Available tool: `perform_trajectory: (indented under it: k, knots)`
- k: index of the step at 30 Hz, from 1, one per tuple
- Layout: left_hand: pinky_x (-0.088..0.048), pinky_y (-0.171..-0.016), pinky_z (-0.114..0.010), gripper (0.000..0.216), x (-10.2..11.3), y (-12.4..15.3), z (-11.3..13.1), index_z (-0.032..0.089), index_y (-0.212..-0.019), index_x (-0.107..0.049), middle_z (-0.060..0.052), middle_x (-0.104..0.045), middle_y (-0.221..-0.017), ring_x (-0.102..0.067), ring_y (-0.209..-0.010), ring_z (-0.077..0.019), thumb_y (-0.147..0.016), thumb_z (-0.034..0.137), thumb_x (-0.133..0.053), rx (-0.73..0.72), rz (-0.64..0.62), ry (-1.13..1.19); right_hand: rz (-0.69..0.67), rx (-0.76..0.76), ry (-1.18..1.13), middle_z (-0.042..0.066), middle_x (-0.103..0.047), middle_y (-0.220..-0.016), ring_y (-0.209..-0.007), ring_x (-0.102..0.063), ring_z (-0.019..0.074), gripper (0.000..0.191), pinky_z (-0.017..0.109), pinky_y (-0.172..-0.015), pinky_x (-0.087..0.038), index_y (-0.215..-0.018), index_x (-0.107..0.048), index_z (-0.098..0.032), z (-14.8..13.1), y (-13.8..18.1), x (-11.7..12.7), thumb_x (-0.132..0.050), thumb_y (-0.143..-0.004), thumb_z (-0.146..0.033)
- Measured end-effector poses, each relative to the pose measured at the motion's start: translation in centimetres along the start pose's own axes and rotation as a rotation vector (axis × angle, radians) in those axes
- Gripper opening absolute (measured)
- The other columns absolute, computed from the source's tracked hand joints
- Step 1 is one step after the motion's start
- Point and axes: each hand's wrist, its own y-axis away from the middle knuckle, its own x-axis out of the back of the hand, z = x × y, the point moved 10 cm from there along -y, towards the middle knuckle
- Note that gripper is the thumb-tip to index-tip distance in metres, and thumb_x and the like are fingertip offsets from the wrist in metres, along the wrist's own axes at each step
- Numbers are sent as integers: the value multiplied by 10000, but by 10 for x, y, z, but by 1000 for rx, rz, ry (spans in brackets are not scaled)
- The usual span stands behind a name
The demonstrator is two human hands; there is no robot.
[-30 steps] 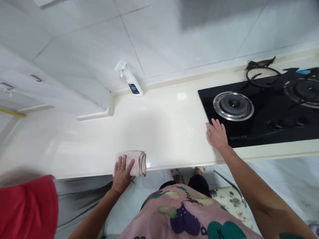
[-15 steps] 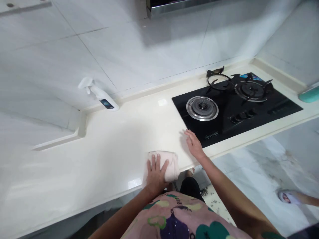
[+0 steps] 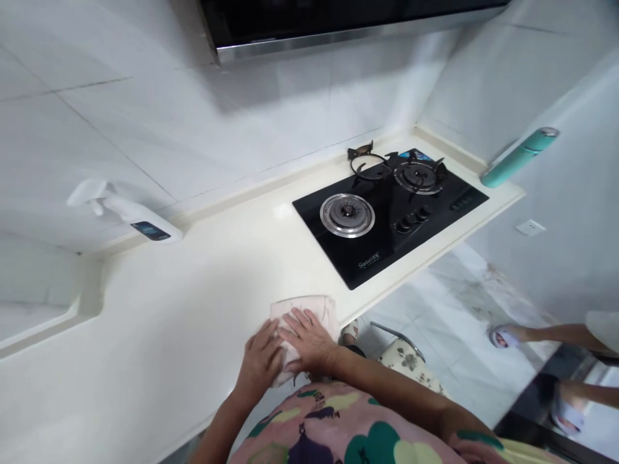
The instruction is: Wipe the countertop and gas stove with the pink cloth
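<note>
A folded pale pink cloth (image 3: 309, 305) lies on the countertop at its front edge, part of it hanging over. My right hand (image 3: 309, 340) rests palm down on the cloth with its fingers stretched out. At the cloth's left side is my left hand (image 3: 261, 362), its fingers bent and close together on the cloth's edge; the thumb side partly hides behind the right hand. The two hands touch or nearly touch each other.
A black gas hob (image 3: 333, 254) is set in the cream countertop (image 3: 203, 309). A loose pan support (image 3: 370, 169) sits at its back. A white spray bottle (image 3: 145, 219) stands left, a green cylinder (image 3: 517, 158) right. The range hood (image 3: 358, 32) overhangs. Another person's feet (image 3: 512, 335) show at right.
My right hand has come from beside the hob onto the cloth. My left hand has shifted from the cloth's middle to its left edge. The view has turned to the right.
</note>
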Motion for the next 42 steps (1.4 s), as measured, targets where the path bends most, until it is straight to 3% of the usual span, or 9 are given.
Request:
perform_trajectory:
  k: [4, 8, 11, 16, 21, 27, 32, 37, 42]
  knots:
    - [-504, -1145, -466, 355, 17, 11, -21, 270, -1284, -698, -97, -648, -1455, -545, -1438, -256, -1027, 264, -452, 102, 152, 4, -45, 18, 19, 180, -297, -1733, -1619, -165, 425, 1000, 650, -1296, -159, -1612, -450, -222, 0, -2, -1, -696, -833, -799]
    - [-463, -1146, -520, 372, 17, -2, -20, 245, -1343, -658, -137, -598, -1517, -515, -1464, -300, -1034, 286, -455, 233, 169, -127, -39, 36, -5, 167, -372, -1703, -1608, -233, 391, 920, 628, -1299, -162, -1574, -502, -256, 10, 8, -2, -733, -837, -758]
    - [-436, -1122, -535, 395, 13, -10, -15, 231, -1384, -643, -168, -549, -1571, -471, -1497, -340, -1043, 324, -467, 287, 132, -219, -36, 29, 20, 152, -439, -1668, -1596, -275, 377, 830, 624, -1293, -173, -1532, -551, -284, 35, 31, 0, -786, -841, -680]
    - [-398, -1117, -511, 414, 7, -9, -20, 230, -1389, -663, -174, -547, -1575, -452, -1504, -344, -1052, 364, -462, 321, 81, -238, 24, 24, 129, 126, -502, -1629, -1571, -331, 366, 655, 630, -1274, -191, -1484, -599, -311, 114, 92, 22, -790, -894, -523]
    - [-380, -1104, -499, 392, 8, -9, -25, 254, -1362, -684, -155, -567, -1556, -484, -1474, -338, -1048, 371, -480, 347, 82, -259, 146, -16, 235, 140, -556, -1578, -1563, -342, 369, 503, 646, -1245, -252, -1416, -653, -266, 208, 155, 64, -711, -931, -388]
    - [-392, -1068, -494, 380, 10, -11, -24, 262, -1361, -654, -150, -576, -1542, -489, -1462, -323, -1053, 379, -464, 320, 96, -307, 314, -343, 177, 158, -604, -1516, -1536, -405, 332, 391, 622, -1253, -294, -1334, -674, -216, 325, 215, 137, -517, -996, -336]
    - [-400, -1048, -502, 389, 9, -11, -27, 279, -1382, -629, -143, -581, -1533, -497, -1450, -322, -1042, 382, -470, 301, 104, -321, 722, -754, -14, 213, -647, -1417, -1415, -533, 362, 600, 604, -1220, -373, -1366, -619, -155, 403, 260, 207, -402, -992, -570]
    - [-416, -1032, -472, 377, 11, -11, -25, 288, -1361, -639, -126, -598, -1518, -506, -1444, -297, -1041, 387, -465, 284, 136, -323, 799, -802, -54, 185, -713, -1280, -1210, -660, 328, 649, 529, -1083, -517, -1407, -587, -154, 409, 254, 234, -373, -1008, -618]
    - [-417, -1032, -451, 378, 10, -8, -26, 284, -1352, -649, -125, -618, -1503, -520, -1434, -289, -1032, 389, -476, 281, 138, -347, 681, -810, 56, 204, -621, -1465, -1379, -553, 345, 663, 540, -1160, -437, -1488, -552, -152, 385, 198, 226, -302, -1044, -576]
